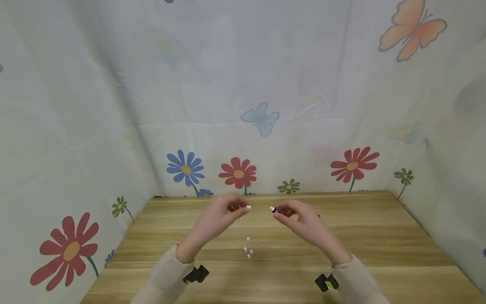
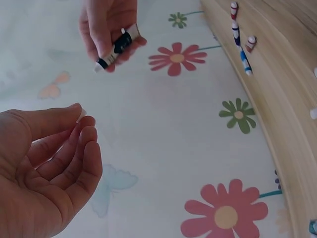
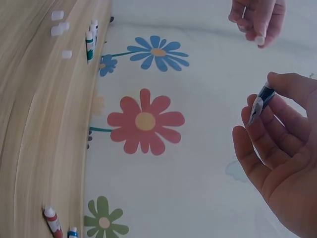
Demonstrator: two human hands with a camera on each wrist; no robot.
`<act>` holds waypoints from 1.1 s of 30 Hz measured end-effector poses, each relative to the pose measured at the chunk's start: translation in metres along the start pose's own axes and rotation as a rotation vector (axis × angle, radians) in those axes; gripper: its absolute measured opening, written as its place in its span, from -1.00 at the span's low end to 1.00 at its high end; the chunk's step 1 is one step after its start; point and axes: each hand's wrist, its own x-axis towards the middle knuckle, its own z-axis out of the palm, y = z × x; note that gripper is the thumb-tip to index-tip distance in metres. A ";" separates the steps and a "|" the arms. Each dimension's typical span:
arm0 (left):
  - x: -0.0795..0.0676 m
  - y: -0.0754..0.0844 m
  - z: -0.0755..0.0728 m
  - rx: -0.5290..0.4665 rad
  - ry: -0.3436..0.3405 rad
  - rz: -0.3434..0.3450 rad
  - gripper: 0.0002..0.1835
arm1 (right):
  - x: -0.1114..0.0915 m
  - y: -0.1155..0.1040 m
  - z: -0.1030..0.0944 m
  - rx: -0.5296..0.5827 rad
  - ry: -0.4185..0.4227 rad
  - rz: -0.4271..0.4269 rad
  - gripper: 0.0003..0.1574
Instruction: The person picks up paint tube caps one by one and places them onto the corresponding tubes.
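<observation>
Between thumb and fingertips, my left hand (image 1: 218, 215) pinches a small white cap (image 2: 82, 115). Opposite it, my right hand (image 1: 303, 217) grips a small paint tube (image 2: 121, 44), white with a dark band, by its body. The tube's white nozzle end (image 1: 271, 208) points at the left hand and carries no cap. A short gap separates cap and tube, and both hands are raised above the wooden table (image 1: 341, 245). Several loose white caps (image 1: 248, 249) lie on the table below, between the forearms.
In the left wrist view, tubes with red (image 2: 251, 43), dark blue (image 2: 235, 32) and light blue (image 2: 245, 60) bands lie near the table's edge. Green-banded tubes (image 3: 90, 44) show in the right wrist view. A flower-printed curtain (image 1: 212, 84) surrounds the table's back and sides.
</observation>
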 end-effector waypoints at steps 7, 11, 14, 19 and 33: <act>-0.001 0.018 0.003 0.002 -0.015 0.045 -0.85 | 0.001 -0.009 0.008 0.022 0.009 -0.061 -0.74; 0.000 0.023 0.004 0.015 -0.021 0.064 -0.86 | 0.000 -0.014 0.009 0.016 0.007 -0.053 -0.72; -0.001 0.026 0.005 0.017 -0.025 0.085 -0.87 | -0.001 -0.016 0.009 0.017 0.006 -0.053 -0.72; -0.001 0.031 0.006 0.005 -0.031 0.106 -0.89 | -0.001 -0.018 0.010 0.017 -0.004 -0.068 -0.74; -0.002 0.031 0.008 0.006 -0.041 0.159 -0.91 | -0.003 -0.024 0.012 0.024 -0.010 -0.118 -0.76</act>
